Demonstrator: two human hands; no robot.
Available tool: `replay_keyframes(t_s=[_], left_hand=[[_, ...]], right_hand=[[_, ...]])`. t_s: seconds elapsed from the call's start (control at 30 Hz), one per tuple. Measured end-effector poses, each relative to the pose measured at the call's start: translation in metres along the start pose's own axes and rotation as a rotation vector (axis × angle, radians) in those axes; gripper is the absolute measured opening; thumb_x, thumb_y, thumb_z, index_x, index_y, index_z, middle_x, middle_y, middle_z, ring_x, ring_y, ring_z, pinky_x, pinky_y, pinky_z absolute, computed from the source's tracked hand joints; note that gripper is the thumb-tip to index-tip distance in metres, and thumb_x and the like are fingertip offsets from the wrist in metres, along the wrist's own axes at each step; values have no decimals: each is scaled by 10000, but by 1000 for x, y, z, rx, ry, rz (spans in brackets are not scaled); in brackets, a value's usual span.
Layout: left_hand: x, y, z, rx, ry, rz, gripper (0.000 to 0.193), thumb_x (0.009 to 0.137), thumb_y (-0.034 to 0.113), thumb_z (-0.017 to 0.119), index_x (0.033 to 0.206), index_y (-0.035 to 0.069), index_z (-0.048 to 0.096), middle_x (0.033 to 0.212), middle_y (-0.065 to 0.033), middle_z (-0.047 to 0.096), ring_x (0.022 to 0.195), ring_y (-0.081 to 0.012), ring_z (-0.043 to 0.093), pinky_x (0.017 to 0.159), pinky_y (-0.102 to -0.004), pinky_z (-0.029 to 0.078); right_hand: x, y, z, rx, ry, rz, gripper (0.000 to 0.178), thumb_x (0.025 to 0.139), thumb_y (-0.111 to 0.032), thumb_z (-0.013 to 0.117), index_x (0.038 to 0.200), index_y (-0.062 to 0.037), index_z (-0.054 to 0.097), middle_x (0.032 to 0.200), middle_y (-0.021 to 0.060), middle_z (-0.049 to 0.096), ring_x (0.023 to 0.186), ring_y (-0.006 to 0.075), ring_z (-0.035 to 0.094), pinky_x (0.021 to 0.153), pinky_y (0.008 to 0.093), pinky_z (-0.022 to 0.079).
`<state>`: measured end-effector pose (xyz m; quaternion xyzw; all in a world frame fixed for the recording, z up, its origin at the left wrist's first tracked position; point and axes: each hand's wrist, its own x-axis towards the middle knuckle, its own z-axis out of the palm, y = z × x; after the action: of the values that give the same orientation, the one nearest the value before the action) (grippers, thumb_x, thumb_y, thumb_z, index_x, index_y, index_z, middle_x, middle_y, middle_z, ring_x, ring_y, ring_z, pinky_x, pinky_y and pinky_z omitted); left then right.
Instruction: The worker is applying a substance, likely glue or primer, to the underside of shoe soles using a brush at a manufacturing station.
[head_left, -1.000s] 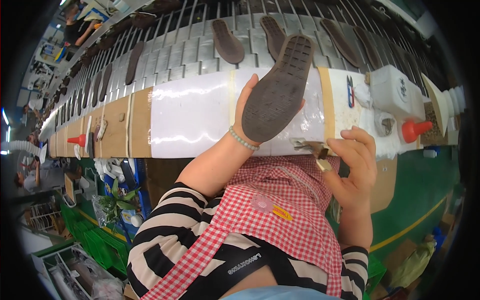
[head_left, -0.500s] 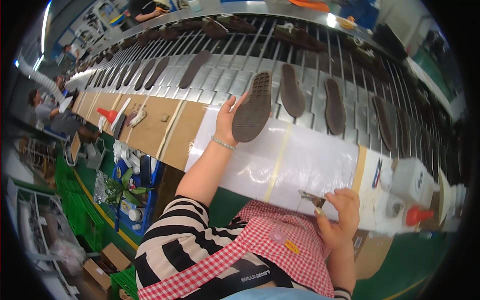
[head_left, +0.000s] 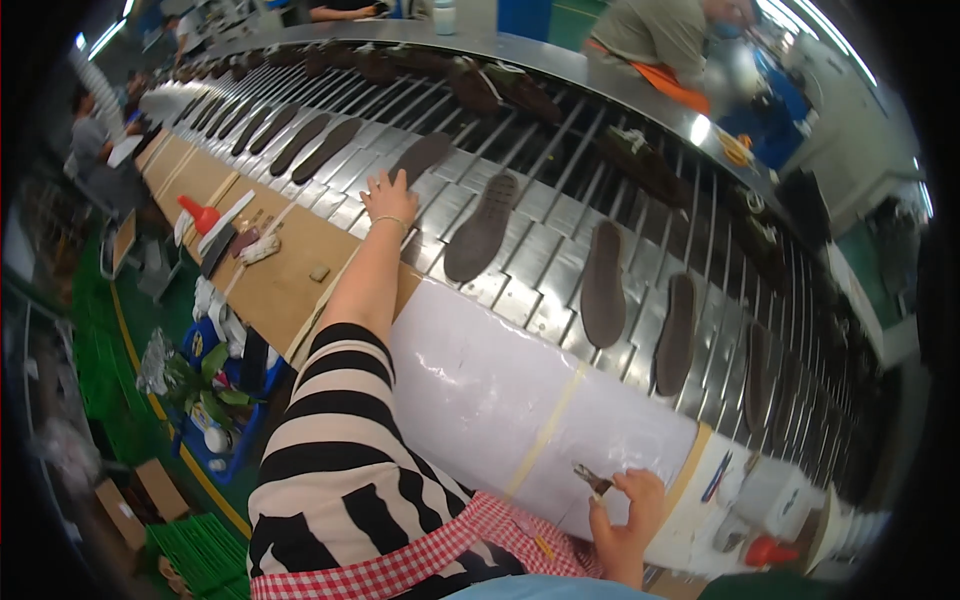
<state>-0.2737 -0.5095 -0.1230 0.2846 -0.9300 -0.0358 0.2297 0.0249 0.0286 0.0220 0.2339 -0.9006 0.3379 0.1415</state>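
My left hand (head_left: pixel 388 198) reaches over the conveyor with its fingers stretched out at the near end of a dark brown shoe sole (head_left: pixel 424 153); whether it grips the sole I cannot tell. Right of it lies another sole (head_left: pixel 482 230), its grid-patterned end pointing away from me. My right hand (head_left: pixel 632 512) is low over the white sheet (head_left: pixel 475 370), its fingers closed on a small metal nipper-like tool (head_left: pixel 592 478) whose tip points up and left.
A metal slat conveyor (head_left: pixel 540 255) carries several more soles, with brown shoes (head_left: pixel 640 165) on the rack behind. A red-topped bottle (head_left: pixel 198 214) lies at left; a pen (head_left: pixel 716 478) and white container (head_left: pixel 775 495) stand right. Across the line is a person (head_left: pixel 650 40).
The sole that was in my left hand now lies on the conveyor. My left hand has moved left and away to another sole. The view has shifted; my right hand keeps its tool.
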Motion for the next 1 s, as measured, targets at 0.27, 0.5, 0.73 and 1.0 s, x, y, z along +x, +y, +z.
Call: replay_keyframes(t_s=[0.27, 0.5, 0.73, 1.0], left_hand=[[33, -6, -22, -196, -352, -242, 322, 948, 199, 545, 1254, 110, 592, 1140, -212, 667, 1082, -394, 650, 886, -524, 543], [-24, -6, -105, -1658, -765, -393, 413, 993, 289, 571, 1376, 136, 564, 1226, -86, 666, 1096, -172, 661, 873, -366, 557], [-143, 46, -203, -2346, -850, 134, 650, 1023, 360, 554, 1541, 107, 254, 1443, -150, 502, 1063, -252, 671, 915, -438, 587], [-255, 161, -241, -2545, -1650, -98, 653, 1068, 528, 262, 1557, 97, 304, 1538, -222, 395, 1168, -356, 623, 992, -540, 525]], right_hand=[[20, 4, -15, -66, -19, -136, 492, 771, 9, 775, 1228, 7, 594, 1117, 178, 606, 1043, 326, 594, 957, 399, 460], [24, 2, -23, -52, -6, -177, 487, 769, 18, 772, 1223, 2, 594, 1140, 183, 609, 1047, 321, 600, 957, 396, 465], [-20, 17, -49, -153, 131, -177, 472, 787, -31, 787, 1221, 8, 605, 1101, 179, 634, 1028, 319, 618, 963, 405, 474], [-101, 63, -125, -379, 337, 142, 438, 758, 2, 734, 1185, -1, 637, 1162, 165, 637, 1122, 349, 583, 1020, 455, 430]])
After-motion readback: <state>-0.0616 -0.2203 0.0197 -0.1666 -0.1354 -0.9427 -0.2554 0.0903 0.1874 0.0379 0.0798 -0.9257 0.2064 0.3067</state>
